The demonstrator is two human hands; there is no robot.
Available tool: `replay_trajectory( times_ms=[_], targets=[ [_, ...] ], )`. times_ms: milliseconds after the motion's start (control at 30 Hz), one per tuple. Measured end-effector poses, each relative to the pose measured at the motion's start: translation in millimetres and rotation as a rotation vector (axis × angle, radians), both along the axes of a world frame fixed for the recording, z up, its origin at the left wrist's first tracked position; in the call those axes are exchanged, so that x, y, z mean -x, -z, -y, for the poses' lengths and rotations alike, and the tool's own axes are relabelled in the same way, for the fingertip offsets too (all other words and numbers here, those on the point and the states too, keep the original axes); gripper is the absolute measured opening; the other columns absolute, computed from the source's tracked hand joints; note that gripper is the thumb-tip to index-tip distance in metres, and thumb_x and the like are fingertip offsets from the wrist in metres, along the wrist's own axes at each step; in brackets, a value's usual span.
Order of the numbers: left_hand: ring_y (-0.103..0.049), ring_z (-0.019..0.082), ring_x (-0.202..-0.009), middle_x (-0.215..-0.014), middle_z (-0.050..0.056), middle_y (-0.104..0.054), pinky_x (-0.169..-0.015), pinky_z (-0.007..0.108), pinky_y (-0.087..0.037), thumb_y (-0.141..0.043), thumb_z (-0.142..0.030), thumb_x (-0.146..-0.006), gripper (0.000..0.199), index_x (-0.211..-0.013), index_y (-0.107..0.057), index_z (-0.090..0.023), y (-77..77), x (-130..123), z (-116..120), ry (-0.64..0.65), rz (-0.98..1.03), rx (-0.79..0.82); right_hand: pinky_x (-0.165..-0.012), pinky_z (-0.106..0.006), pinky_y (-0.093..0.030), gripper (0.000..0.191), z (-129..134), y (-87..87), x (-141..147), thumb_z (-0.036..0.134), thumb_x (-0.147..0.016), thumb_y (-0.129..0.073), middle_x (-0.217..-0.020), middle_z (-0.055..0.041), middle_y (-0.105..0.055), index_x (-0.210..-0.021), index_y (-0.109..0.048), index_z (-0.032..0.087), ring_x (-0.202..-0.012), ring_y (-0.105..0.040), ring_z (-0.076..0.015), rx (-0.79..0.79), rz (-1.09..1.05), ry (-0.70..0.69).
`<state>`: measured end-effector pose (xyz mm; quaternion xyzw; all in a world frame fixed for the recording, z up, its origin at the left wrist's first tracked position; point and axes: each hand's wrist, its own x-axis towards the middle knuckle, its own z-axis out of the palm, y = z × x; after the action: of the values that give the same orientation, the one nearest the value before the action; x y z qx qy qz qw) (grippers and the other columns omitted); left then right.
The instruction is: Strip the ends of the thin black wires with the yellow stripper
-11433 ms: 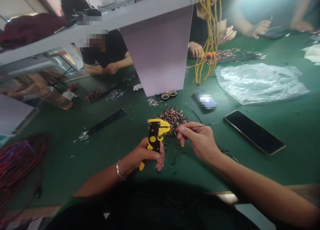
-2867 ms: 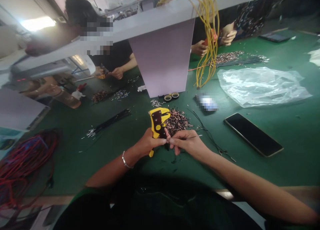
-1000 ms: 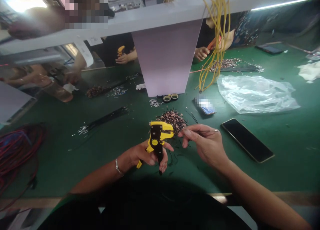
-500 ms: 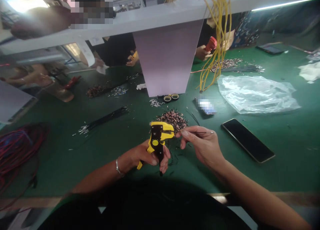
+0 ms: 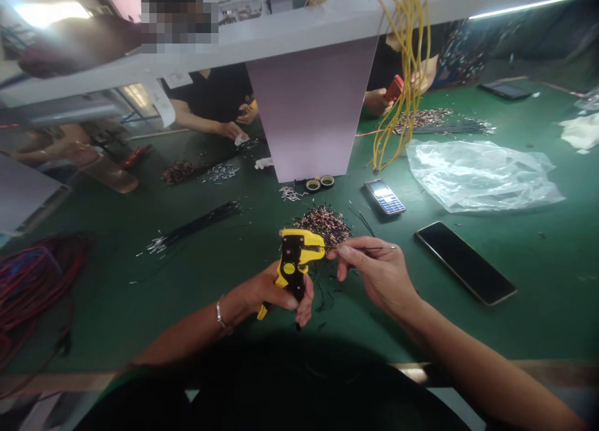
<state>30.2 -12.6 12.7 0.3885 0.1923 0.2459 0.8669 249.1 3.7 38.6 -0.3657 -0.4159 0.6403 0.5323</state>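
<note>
My left hand [image 5: 286, 294] is wrapped round the handles of a yellow and black wire stripper [image 5: 294, 256], whose jaws point right. Between thumb and fingers of my right hand [image 5: 374, 266] is a thin dark wire [image 5: 374, 249]; its left end is at the stripper's jaws. Whether the jaws are closed on the wire is too small to tell. Just behind the tool lies a pile of short copper and black wire pieces [image 5: 325, 224] on the green table [image 5: 187, 306].
Black wires [image 5: 196, 226] lie left, beside red cable coils [image 5: 37, 281]. A smartphone [image 5: 465, 262], keypad phone [image 5: 384, 197] and clear plastic bag [image 5: 482, 175] are at the right. Tape rolls [image 5: 312, 185] sit by a white panel [image 5: 313, 113]. Across the table, other people's hands work.
My hands and the stripper have barely shifted. Across the table at the left, another person's hand now reaches to a white item near the dark wires.
</note>
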Motion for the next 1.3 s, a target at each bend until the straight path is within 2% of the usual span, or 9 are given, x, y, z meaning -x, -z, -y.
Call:
replay_trajectory(
  times_ms=[233, 400, 567, 733, 1100, 1300],
  targets=[
    [-0.061, 0.018, -0.058, -0.065, 0.004, -0.064, -0.061, 0.036, -0.053, -0.078, -0.026, -0.068, 0.022, -0.084, -0.069, -0.013, 0.1, -0.3, 1.8, -0.038, -0.044, -0.005, -0.052, -0.029, -0.049, 0.004, 0.7, 0.8, -0.8, 0.022, -0.076, -0.077, -0.073, -0.0044, -0.077, -0.072, -0.078, 0.021, -0.046, -0.061, -0.0116, 0.003, -0.005, 0.003],
    [-0.061, 0.018, -0.057, -0.064, 0.004, -0.064, -0.061, 0.036, -0.054, -0.078, -0.025, -0.069, 0.021, -0.084, -0.068, -0.012, 0.6, -0.2, 2.3, -0.053, -0.044, -0.019, -0.054, -0.03, -0.049, 0.003, 1.1, 0.9, -0.2, 0.023, -0.075, -0.078, -0.066, -0.0031, -0.075, -0.073, -0.078, 0.021, -0.046, -0.061, -0.0124, 0.001, 0.007, -0.002],
    [-0.063, 0.018, -0.059, -0.065, 0.005, -0.064, -0.062, 0.036, -0.054, -0.077, -0.022, -0.072, 0.02, -0.086, -0.068, -0.011, -1.5, -0.3, 2.8, -0.064, -0.037, -0.022, -0.052, -0.031, -0.049, 0.006, 1.3, 0.1, 0.6, 0.026, -0.074, -0.079, -0.069, -0.0044, -0.076, -0.072, -0.077, 0.02, -0.045, -0.06, -0.0125, 0.009, 0.021, 0.014],
    [-0.062, 0.017, -0.056, -0.063, 0.003, -0.064, -0.059, 0.035, -0.054, -0.077, -0.021, -0.073, 0.02, -0.088, -0.068, -0.011, 1.5, 1.0, 4.3, -0.092, -0.045, -0.02, -0.052, -0.031, -0.049, 0.008, 1.2, -0.8, 1.7, 0.028, -0.073, -0.078, -0.06, -0.003, -0.073, -0.069, -0.077, 0.021, -0.044, -0.059, -0.0131, 0.005, 0.035, 0.005],
    [-0.061, 0.015, -0.049, -0.056, 0.001, -0.062, -0.053, 0.032, -0.054, -0.077, -0.017, -0.073, 0.018, -0.084, -0.065, -0.011, 0.9, -2.3, 6.9, -0.159, -0.088, -0.043, -0.052, -0.031, -0.049, 0.009, -0.3, 4.8, 0.6, 0.027, -0.076, -0.077, -0.059, -0.0027, -0.072, -0.071, -0.077, 0.019, -0.046, -0.059, -0.0132, 0.013, 0.043, -0.001],
    [-0.06, 0.015, -0.047, -0.054, 0.0, -0.062, -0.051, 0.031, -0.053, -0.074, -0.014, -0.075, 0.014, -0.084, -0.063, -0.011, -1.6, -3.1, 9.9, -0.201, -0.125, -0.056, -0.049, -0.029, -0.047, 0.01, -1.7, 3.7, 1.0, 0.026, -0.076, -0.076, -0.072, -0.0052, -0.076, -0.07, -0.076, 0.018, -0.044, -0.059, -0.0116, 0.044, 0.001, -0.001]
  ],
)
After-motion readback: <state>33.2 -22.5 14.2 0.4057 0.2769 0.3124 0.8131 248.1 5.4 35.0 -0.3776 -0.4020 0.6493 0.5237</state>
